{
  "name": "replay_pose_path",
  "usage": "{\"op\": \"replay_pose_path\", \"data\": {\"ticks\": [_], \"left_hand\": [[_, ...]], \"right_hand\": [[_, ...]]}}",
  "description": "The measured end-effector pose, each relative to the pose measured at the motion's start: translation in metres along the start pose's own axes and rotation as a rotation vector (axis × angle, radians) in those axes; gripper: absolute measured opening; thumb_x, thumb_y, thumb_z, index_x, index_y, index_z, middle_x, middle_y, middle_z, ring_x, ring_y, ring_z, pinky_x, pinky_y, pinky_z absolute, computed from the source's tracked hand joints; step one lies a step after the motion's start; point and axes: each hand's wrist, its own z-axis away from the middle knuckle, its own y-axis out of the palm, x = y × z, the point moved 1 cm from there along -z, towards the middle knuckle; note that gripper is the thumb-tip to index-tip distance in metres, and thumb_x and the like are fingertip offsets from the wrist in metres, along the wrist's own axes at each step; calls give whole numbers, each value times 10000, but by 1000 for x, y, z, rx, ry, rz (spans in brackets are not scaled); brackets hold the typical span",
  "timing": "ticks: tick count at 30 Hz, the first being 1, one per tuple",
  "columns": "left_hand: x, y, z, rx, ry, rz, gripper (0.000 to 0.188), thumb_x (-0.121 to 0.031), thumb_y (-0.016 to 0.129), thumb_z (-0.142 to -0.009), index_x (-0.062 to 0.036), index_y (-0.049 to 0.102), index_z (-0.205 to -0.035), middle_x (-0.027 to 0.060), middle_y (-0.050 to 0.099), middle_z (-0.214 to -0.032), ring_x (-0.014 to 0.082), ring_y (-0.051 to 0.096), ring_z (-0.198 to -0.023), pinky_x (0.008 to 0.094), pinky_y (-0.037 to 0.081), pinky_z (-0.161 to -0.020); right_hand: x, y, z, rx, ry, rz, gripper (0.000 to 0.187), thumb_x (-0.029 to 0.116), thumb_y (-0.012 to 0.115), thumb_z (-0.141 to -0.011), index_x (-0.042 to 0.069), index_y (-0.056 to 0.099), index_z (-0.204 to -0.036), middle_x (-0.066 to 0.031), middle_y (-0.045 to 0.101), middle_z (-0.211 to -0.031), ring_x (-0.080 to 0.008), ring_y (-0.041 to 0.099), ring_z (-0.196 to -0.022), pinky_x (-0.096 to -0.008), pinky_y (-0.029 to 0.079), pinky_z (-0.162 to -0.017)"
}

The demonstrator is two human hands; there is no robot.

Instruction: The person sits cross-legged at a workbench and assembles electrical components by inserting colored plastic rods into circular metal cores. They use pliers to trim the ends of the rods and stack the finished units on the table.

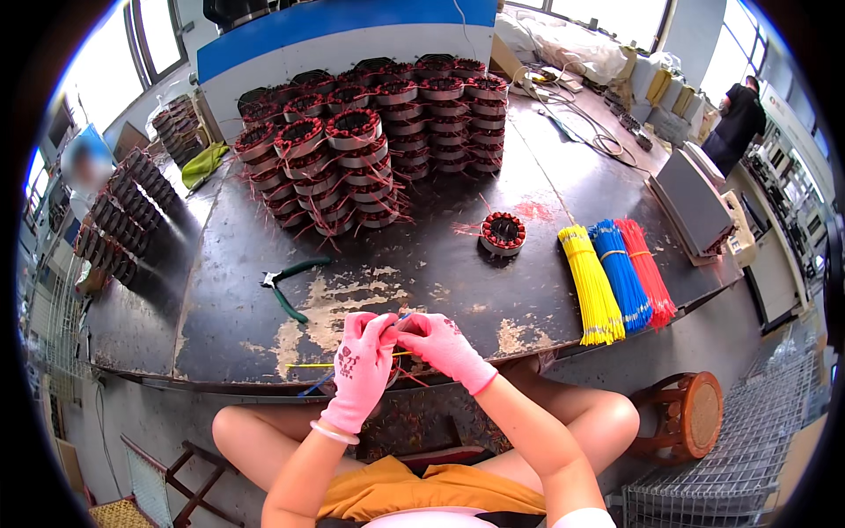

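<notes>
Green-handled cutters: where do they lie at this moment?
In the head view, the green-handled cutters lie left of centre on the dark table, beyond and to the left of the left hand, on the near side of the stacked rings.

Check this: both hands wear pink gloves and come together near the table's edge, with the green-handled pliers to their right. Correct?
Not quite: in the head view, the green-handled pliers lie to the left of the left hand and right hand. Both wear pink gloves and come together near the edge of the table.
</notes>
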Motion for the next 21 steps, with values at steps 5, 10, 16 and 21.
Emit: {"op": "replay_pose_path", "data": {"ticks": [5, 10, 16, 21], "left_hand": [[12, -2, 2, 17, 11, 38, 229, -46, 677, -920, -46, 626, -1144, 141, 585, -1033, 319, 653, -875, 400, 535, -724], [13, -11, -7, 278, -25, 75, 140, -56, 695, -889, -50, 672, -1027, 120, 603, -1051, 320, 658, -874, 394, 548, -745], [16, -17, -13, 354, 42, 130, 116, -82, 677, -901, -48, 662, -1010, 121, 614, -1097, 339, 661, -923, 411, 548, -782], [9, -23, -16, 393, 72, 30, 108, -114, 669, -915, -59, 659, -1007, 104, 625, -1101, 339, 659, -943, 418, 546, -788]], "right_hand": [[-2, 6, 23, -282, -322, 238, 183, 221, 663, -919, 59, 717, -982, -130, 703, -955, -321, 690, -855, -414, 530, -765], [15, -4, 50, -364, -272, 302, 95, 120, 721, -864, 98, 710, -955, -59, 673, -898, -281, 658, -874, -397, 517, -746], [17, -9, 41, -444, -631, 517, 136, 109, 724, -850, 84, 686, -978, -77, 675, -960, -302, 656, -889, -396, 525, -740], [17, -7, 37, -267, -391, 218, 140, 83, 679, -904, 48, 679, -1040, -115, 693, -982, -302, 680, -917, -379, 547, -790]]}}
